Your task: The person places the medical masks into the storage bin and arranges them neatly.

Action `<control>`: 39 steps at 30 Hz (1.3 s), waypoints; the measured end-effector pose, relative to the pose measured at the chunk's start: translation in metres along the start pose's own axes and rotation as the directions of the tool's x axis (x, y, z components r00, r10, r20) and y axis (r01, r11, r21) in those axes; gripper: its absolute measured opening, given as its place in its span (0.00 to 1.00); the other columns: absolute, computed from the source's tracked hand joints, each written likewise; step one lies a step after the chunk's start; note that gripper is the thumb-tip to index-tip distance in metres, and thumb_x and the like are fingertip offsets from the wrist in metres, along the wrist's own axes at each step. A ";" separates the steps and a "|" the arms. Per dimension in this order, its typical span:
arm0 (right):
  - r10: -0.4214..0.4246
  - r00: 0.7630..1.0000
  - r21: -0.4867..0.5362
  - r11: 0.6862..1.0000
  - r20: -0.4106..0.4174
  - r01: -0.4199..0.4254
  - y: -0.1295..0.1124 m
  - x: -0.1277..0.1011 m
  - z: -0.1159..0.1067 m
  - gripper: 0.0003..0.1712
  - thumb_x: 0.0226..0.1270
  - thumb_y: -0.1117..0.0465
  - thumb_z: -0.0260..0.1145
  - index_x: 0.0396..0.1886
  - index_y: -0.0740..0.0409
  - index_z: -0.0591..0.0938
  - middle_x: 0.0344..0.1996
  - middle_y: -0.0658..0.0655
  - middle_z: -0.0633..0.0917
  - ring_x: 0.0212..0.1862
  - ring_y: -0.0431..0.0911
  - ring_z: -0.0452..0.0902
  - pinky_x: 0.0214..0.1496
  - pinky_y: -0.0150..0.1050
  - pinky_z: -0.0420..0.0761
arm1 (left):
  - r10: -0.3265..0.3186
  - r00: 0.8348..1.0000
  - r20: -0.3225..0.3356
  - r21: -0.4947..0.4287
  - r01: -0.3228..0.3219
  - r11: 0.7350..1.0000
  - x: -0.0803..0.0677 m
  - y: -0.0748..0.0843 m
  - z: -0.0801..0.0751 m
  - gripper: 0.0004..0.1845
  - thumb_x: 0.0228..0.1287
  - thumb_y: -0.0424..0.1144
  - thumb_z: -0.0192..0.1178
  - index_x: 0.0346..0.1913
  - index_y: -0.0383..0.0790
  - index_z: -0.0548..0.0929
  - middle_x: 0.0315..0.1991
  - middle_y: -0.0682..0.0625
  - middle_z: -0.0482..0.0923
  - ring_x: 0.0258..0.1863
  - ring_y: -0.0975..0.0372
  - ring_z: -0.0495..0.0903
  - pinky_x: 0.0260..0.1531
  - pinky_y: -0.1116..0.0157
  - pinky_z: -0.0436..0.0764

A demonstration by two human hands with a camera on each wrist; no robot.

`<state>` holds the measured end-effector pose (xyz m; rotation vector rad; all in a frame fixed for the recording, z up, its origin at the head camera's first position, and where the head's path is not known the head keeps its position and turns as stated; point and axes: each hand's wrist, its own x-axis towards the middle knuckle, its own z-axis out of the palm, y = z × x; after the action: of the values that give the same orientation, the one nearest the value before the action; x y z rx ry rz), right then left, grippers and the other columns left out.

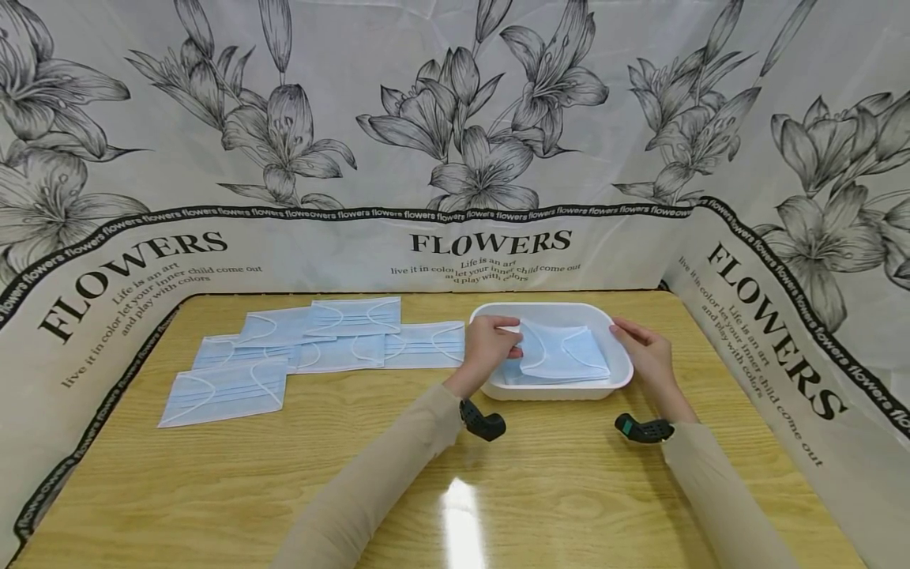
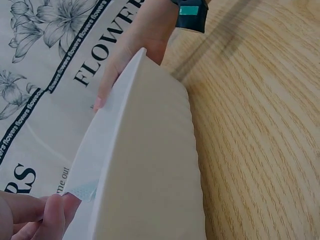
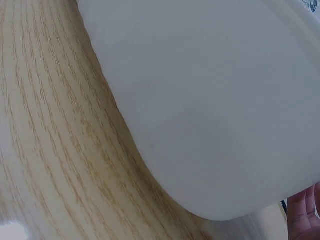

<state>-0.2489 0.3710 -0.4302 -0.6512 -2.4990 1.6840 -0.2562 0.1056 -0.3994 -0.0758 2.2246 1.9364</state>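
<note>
A white tray stands on the wooden table right of centre, with folded blue face masks lying in it. My left hand reaches over the tray's left rim and pinches the left edge of the top mask. In the left wrist view its fingertips hold the mask's embossed edge beside the tray's wall. My right hand lies against the tray's right rim with its fingers straight. The tray's outer wall fills the right wrist view, with one fingertip at the lower right.
Several flat blue masks lie overlapping on the table's left half, the nearest one toward the front left. A flower-printed cloth backdrop walls the table on three sides.
</note>
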 end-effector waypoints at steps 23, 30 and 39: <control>0.008 1.000 0.004 1.000 -0.022 -0.008 -0.002 -0.001 0.001 0.36 0.65 0.39 0.60 0.67 0.54 0.72 0.67 0.55 0.73 0.64 0.41 0.70 0.50 0.17 0.74 | -0.013 0.988 0.152 0.347 -0.041 0.937 -0.004 0.007 -0.009 0.23 0.68 0.36 0.57 0.63 0.31 0.73 0.53 0.40 0.81 0.33 0.61 0.83 0.34 0.70 0.81; 0.021 1.000 -0.006 1.000 -0.018 -0.021 -0.003 0.000 0.002 0.35 0.67 0.39 0.58 0.68 0.53 0.71 0.69 0.57 0.70 0.70 0.48 0.65 0.58 0.21 0.73 | -0.029 0.978 0.205 0.424 -0.062 0.903 -0.008 0.009 -0.011 0.32 0.68 0.40 0.56 0.71 0.32 0.62 0.72 0.41 0.60 0.45 0.53 0.75 0.36 0.65 0.75; 0.014 0.999 0.000 1.000 -0.031 -0.014 -0.002 0.000 0.002 0.35 0.66 0.40 0.60 0.67 0.54 0.72 0.68 0.56 0.72 0.65 0.43 0.69 0.52 0.18 0.74 | 0.011 0.973 0.232 0.367 -0.098 0.925 -0.012 0.008 -0.023 0.31 0.68 0.39 0.55 0.72 0.36 0.62 0.69 0.41 0.66 0.63 0.50 0.73 0.60 0.57 0.75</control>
<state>-0.2498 0.3684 -0.4292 -0.6907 -2.4794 1.6652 -0.2479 0.0834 -0.3869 0.2520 2.4125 1.4200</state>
